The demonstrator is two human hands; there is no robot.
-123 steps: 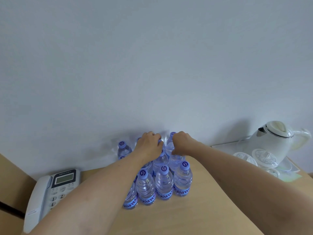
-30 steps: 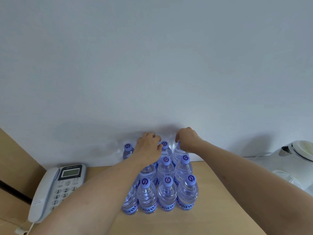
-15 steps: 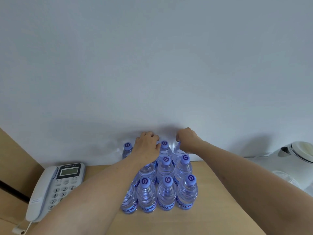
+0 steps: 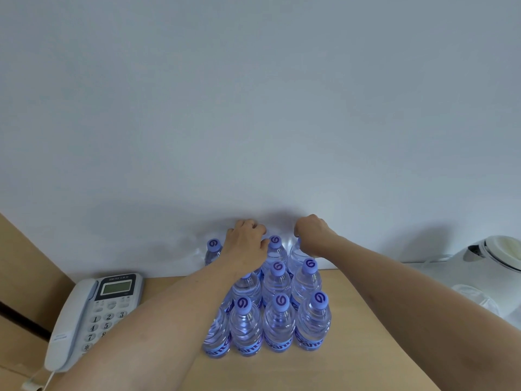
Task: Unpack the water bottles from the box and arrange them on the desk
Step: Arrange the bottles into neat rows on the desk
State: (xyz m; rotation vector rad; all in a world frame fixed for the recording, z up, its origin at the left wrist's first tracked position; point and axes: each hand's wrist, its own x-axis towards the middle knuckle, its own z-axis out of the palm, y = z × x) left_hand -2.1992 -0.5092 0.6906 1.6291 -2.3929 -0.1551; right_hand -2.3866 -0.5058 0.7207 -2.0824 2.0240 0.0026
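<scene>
The water bottles (image 4: 277, 314) are standing upright in tight rows on the desk (image 4: 352, 359), caps touching or nearly touching, with the rearmost row close to the wall (image 4: 253, 108). No box is being shown in the view.

Risk is being judged as follows. The rear bottles are being handled over the front rows, so a forearm lowered too far is likely to be brushed against the near caps, and one tipped bottle is likely to be knocked into its neighbours. A rear bottle pushed hard toward the wall may be tilted off its base. The telephone (image 4: 93, 314) at the left and the white kettle (image 4: 496, 258) at the right are being kept well apart from the group.

Both arms are being extended forward over the bottles. The left hand (image 4: 246, 241) is being held palm down with fingers curled over a rear bottle top, which is hidden beneath it. The right hand (image 4: 313, 234) is being curled around the neck of the rear right bottle (image 4: 294, 256), knuckles up.
</scene>
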